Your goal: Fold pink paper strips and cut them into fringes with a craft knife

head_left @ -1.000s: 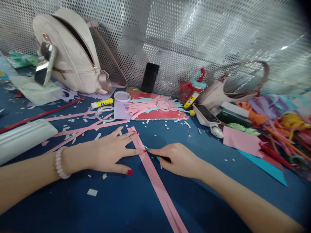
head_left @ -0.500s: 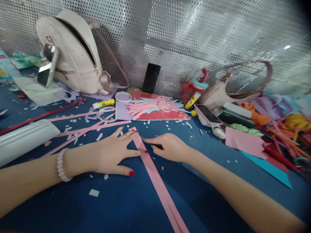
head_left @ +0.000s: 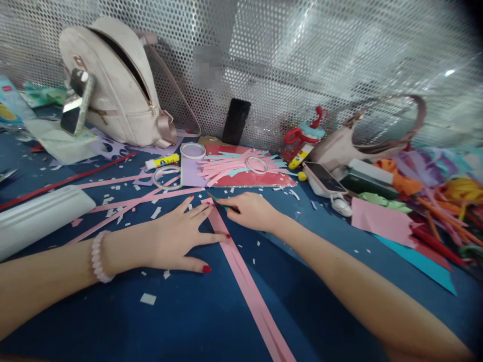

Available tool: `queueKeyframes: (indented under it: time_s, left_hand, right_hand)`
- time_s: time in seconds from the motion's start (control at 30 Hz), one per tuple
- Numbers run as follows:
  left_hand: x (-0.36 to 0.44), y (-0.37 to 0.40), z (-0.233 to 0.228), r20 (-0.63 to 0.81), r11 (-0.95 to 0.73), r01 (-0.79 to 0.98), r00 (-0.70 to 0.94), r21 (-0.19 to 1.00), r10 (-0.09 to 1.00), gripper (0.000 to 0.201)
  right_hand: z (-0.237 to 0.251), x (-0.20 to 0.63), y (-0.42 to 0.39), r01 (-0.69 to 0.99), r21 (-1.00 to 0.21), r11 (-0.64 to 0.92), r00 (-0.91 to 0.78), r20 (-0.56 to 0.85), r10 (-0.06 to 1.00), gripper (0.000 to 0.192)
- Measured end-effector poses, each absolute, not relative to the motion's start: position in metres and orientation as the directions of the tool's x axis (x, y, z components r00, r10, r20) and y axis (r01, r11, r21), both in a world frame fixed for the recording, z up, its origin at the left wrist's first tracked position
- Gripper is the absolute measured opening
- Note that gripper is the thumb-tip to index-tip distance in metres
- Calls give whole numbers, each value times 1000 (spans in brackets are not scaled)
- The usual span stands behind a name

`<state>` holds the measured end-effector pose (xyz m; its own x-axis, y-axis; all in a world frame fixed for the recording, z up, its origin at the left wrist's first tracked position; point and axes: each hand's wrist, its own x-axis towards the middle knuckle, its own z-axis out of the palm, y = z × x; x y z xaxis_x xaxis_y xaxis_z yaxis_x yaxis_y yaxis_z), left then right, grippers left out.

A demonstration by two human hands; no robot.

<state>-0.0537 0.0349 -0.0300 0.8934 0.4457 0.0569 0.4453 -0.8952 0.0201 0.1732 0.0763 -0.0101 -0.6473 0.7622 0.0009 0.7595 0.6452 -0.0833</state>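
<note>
A: Bright, even light; glare flares on the perforated metal wall (head_left: pixel 339 55) at upper right.

B: Edges bend and smear, the right-hand clutter is soft, the top-right corner goes black; shadows stay faint.

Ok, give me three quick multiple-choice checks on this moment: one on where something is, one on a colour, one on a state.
1. Where does the left hand lie?
A. Flat on the table, fingertips on the pink paper strip
B. On the backpack
C. Raised in the air

2. What colour is the table top?
A. White
B. Dark blue
C. Yellow

3. How does the right hand stand?
A. Open, palm up
B. Closed around a thin cutting tool at the strip's far end
C. Resting on a phone

Answers: 1 A, the palm is spread on the table and the fingers press the strip's left edge. 2 B, blue shows all around the paper scraps. 3 B, the fingers pinch the tool, its dark tip pointing at the strip's top.
</note>
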Motion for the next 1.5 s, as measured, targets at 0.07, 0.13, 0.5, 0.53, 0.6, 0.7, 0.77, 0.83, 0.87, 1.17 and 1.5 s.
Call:
queueKeyframes:
  time_s: [0.07, 0.13, 0.5, 0.53, 0.6, 0.7, 0.77, 0.83, 0.87, 1.17, 1.5]
  left_hand:
    - [-51, 34, -28, 72, -898, 439, 897, -36, 436, 64]
    - [-48, 33, -26, 95, -907, 412, 910, -84, 404, 62]
    - [-41, 45, -22, 117, -934, 348, 934, -79, 338, 23]
    - [-41, 45, -23, 121, -933, 356, 929, -51, 348, 22]
    - [-40, 45, -24, 121, -924, 381, 916, 30, 382, 19]
    - [-41, 43, -24, 82, -899, 416, 900, 136, 429, 22]
    - [-42, 41, -22, 64, -892, 414, 900, 183, 431, 23]
    - [-44, 40, -19, 55, -892, 393, 909, 226, 414, 24]
    - [-45, 39, -17, 54, -891, 381, 913, 246, 405, 24]
    - [-42, 47, 8, -37, -635, 488, 808, 599, 587, 15]
    - [8, 154, 8, 72, -394, 624, 476, 675, 877, 20]
  right_hand:
    - [-10, 174, 79, 774, -67, 630, -631, 1, 776, 42]
    - [-10, 179, 80, 773, -50, 632, -633, -16, 774, 43]
    - [-2, 213, 33, 701, -131, 701, -697, 80, 713, 29]
    - [0, 209, 22, 689, -211, 693, -700, 54, 712, 24]
    - [4, 200, 2, 718, -282, 636, -663, -1, 748, 18]
    - [9, 187, -22, 783, -247, 571, -610, -132, 781, 30]
    - [11, 182, -29, 820, -247, 516, -565, -205, 799, 26]
    - [12, 182, -31, 843, -301, 447, -522, -249, 816, 14]
    - [13, 184, -31, 842, -337, 420, -513, -263, 817, 7]
    - [38, 231, 26, 776, -552, 306, -527, -300, 796, 11]
    - [49, 247, 172, 977, -9, 214, -209, 198, 958, 38]
